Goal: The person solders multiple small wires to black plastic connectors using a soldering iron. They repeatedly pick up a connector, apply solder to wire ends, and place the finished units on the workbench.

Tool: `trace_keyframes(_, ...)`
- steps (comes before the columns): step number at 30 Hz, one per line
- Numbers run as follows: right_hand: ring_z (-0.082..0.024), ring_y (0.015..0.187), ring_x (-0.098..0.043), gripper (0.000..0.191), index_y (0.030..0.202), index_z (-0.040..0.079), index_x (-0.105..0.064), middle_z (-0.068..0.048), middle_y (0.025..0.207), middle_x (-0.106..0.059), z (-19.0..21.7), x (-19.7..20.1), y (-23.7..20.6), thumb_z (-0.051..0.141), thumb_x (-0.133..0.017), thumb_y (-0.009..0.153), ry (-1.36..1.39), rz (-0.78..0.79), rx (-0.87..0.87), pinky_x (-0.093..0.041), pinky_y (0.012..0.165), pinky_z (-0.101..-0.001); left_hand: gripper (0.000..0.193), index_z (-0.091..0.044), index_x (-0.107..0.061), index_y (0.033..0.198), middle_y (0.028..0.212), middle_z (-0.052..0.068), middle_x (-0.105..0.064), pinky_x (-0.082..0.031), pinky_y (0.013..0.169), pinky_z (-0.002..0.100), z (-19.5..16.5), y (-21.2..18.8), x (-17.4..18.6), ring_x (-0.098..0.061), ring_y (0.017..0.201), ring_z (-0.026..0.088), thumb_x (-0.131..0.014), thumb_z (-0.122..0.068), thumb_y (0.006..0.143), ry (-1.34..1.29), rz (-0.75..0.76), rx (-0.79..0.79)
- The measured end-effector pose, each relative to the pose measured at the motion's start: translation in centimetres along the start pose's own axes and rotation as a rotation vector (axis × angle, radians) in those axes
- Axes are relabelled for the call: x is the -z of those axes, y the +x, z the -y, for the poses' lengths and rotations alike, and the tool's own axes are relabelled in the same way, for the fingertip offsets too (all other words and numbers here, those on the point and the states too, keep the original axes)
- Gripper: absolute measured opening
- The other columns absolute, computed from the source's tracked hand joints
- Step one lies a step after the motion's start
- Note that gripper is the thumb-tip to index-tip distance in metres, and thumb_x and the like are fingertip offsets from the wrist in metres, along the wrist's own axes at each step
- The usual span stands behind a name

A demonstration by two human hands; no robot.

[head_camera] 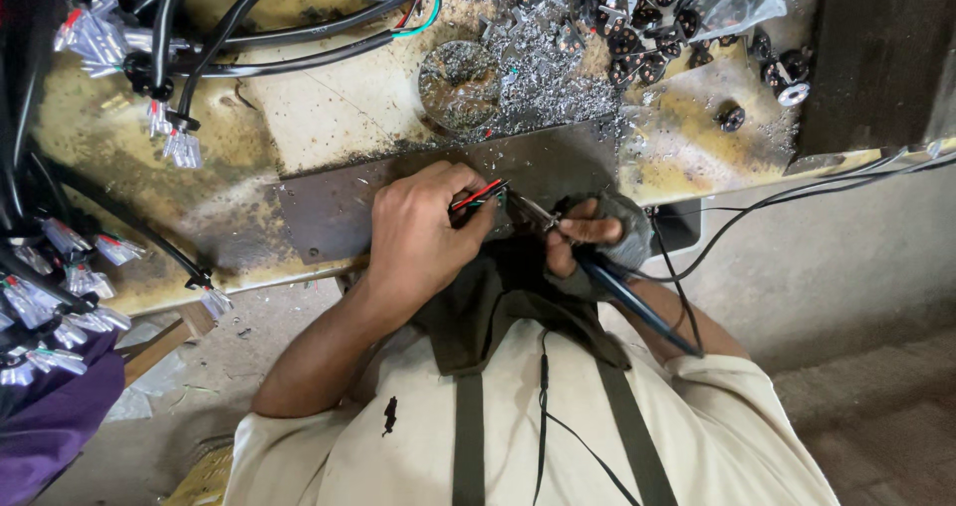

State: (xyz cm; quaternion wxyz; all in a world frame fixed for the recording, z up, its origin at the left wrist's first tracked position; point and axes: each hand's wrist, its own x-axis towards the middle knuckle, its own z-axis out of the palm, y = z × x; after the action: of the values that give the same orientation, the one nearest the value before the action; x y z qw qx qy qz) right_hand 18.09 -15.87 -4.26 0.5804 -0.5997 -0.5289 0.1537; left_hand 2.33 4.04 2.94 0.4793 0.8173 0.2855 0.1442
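Note:
My left hand (423, 229) is bare and closed around a thin bundle of red, black and green wires (478, 195), whose ends stick out to the right. My right hand (588, 239) wears a dark fingerless glove and grips a plier-like tool (607, 282) with long dark blue handles. The tool's metal jaws (533, 210) meet the wire ends just right of my left fingers. Both hands hover over a dark metal plate (339, 207) at the front edge of a worn yellowish workbench (319, 108).
A pile of metal shavings (538, 73) lies behind the plate. Several black round parts (637, 18) sit at the back with a clear plastic bag. Black cables with bagged wire ends (100, 38) hang along the left side. A black cord (797, 192) runs off right.

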Motion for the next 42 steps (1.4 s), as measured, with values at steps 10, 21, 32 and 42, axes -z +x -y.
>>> trace_keyframes(10, -0.012, 0.07, -0.066, 0.021, 0.107, 0.012, -0.056, -0.002, 0.082, -0.066, -1.5, 2.1, -4.1, -0.001, -0.069, 0.096, 0.042, 0.023, -0.203, -0.055, 0.064, -0.0252, 0.013, -0.007, -0.07, 0.09, 0.08, 0.012, -0.067, -0.051, 0.064, 0.044, 0.1, 0.1, -0.1, -0.068, 0.072, 0.032, -0.077, -0.014, 0.082, -0.005, -0.012, -0.011)
trace_keyframes(21, -0.019, 0.067, -0.066, 0.04, 0.113, 0.008, -0.057, -0.008, 0.084, -0.063, -2.2, 0.6, -2.9, -0.003, -0.074, 0.078, -0.023, -0.061, 0.02, -0.053, 0.058, -0.0296, 0.013, -0.007, -0.07, 0.086, 0.08, 0.011, -0.068, -0.053, 0.064, 0.043, 0.0, 0.2, -0.4, -0.069, 0.071, 0.031, -0.078, -0.015, 0.08, -0.003, -0.044, -0.005)
trace_keyframes(32, -0.025, 0.066, -0.062, 0.035, 0.109, 0.012, -0.057, -0.006, 0.082, -0.058, -1.3, 0.6, -0.4, -0.002, -0.076, 0.084, -0.32, 0.095, 0.362, -0.052, 0.06, -0.0367, 0.014, -0.007, -0.07, 0.085, 0.078, 0.011, -0.067, -0.053, 0.063, 0.044, 0.0, 0.4, -0.5, -0.069, 0.07, 0.032, -0.078, -0.017, 0.079, 0.026, -0.04, 0.001)
trace_keyframes(42, -0.016, 0.06, -0.064, 0.044, 0.122, 0.018, -0.064, 0.001, 0.083, -0.068, 1.7, 1.8, 1.1, 0.006, -0.087, 0.087, -0.126, 0.152, -0.12, -0.045, 0.051, -0.0304, 0.014, -0.006, -0.07, 0.086, 0.079, 0.011, -0.068, -0.053, 0.064, 0.043, 0.1, 0.4, -0.5, -0.069, 0.07, 0.031, -0.077, -0.017, 0.08, 0.012, -0.049, 0.0)
